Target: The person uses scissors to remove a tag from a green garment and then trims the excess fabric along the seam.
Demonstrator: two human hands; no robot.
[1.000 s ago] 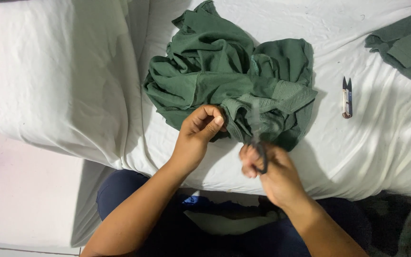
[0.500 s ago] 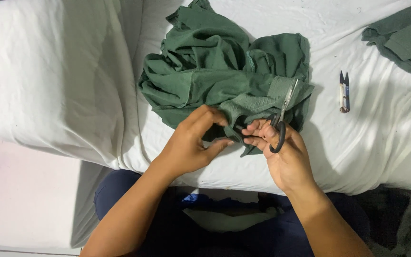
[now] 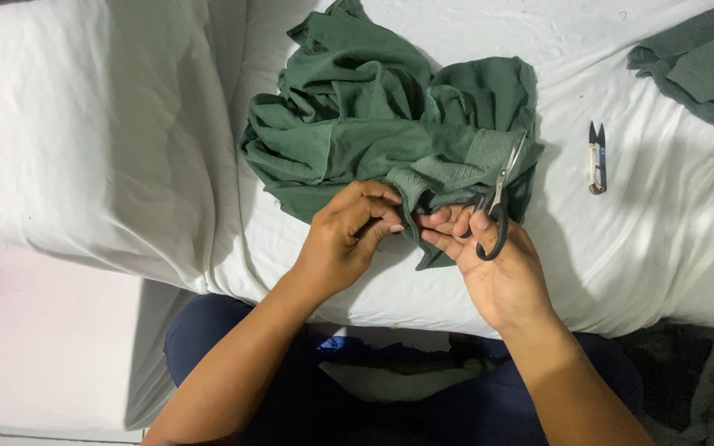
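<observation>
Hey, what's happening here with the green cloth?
A seated person is working on a crumpled green garment lying on a white sheet. The left hand pinches its ribbed edge, while the right hand holds black-handled scissors, blades pointing up over the fabric. A small thread snip lies to the right.

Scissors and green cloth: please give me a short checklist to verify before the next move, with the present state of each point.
1. Scissors secure in right hand: ok, a finger goes through the black handle loop.
2. Blades closed: ok, they look together, pointing away up over the green cloth.
3. Left hand clear of blades: ok, it pinches the cloth edge to the side of the handles.
4. Cloth supported: ok, it lies bunched on the white sheet.
5. Seam or thread to work on visible: cannot tell, the fingers hide it.
6. Snips out of the way: ok, they lie apart on the sheet.
</observation>
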